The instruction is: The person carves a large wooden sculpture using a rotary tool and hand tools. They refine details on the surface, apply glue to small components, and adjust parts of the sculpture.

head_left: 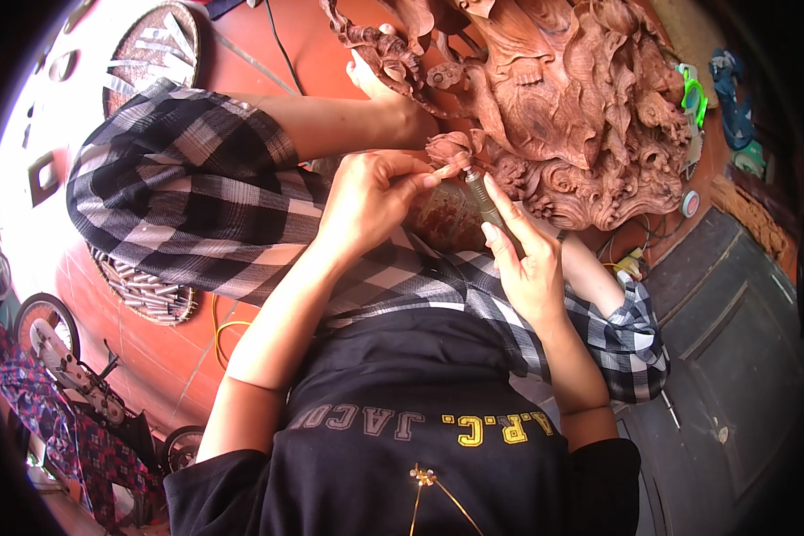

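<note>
Just beyond the lap, at the near-left edge of a large wooden carving (pixel 554 103), a small carved flower (pixel 449 147) sits between the two hands. The left hand (pixel 364 198) pinches thumb and forefinger together at its near-left side; whether they grip a petal edge or a separate sliver, I cannot tell. The right hand (pixel 536 265) is wrapped around a slim handpiece (pixel 485 198), thumb laid along the barrel, its metal nose pointing away toward the flower; contact at the very tip is too small to make out. Good work here probably calls for a light, steady hold, short strokes that follow each petal's curve, and left fingertips close enough to support the wood yet clear of the tip. Thin petals may chip under a hard push, so gentle pressure seems wise. The flower's layered petals are reddish brown, like the broad carving, whose surface runs in deep folds, pointed sheets and tight curls along its near edge. Against that, the barrel is dull grey-green with ribbed rings, and the checked shorts (pixel 232 192) crease softly beneath the forearms.
</note>
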The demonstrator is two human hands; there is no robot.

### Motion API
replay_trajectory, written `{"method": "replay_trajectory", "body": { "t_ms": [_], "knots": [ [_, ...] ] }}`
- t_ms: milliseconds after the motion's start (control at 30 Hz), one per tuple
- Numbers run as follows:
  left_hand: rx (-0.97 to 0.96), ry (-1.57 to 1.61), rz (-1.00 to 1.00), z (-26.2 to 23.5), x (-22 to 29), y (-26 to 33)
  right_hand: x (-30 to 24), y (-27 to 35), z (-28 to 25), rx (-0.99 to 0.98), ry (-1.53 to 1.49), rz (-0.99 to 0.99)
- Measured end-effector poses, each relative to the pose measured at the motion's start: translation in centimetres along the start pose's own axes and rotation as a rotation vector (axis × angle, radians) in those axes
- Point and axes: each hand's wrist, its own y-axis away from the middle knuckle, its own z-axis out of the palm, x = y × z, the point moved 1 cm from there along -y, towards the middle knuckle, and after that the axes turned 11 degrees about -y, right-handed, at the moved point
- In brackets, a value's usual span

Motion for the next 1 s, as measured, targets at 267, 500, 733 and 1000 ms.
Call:
{"method": "replay_trajectory", "body": {
  "t_ms": [267,500,733,1000],
  "knots": [
    [0.039,-0.001,0.031,0.2,-0.2,0.0,-1.0,0.1,-0.2,-0.067,0.004,0.131],
    [0.035,0.015,0.038,0.4,-0.5,-0.2,-0.9,0.4,-0.1,-0.069,-0.045,0.168],
    [0.073,0.039,0.022,0.5,-0.7,-0.3,-1.2,0.3,0.1,-0.091,-0.062,0.175],
    [0.174,-0.133,0.125,0.2,0.2,-0.2,-1.0,0.7,0.0,-0.083,-0.117,0.254]
  ]
}}
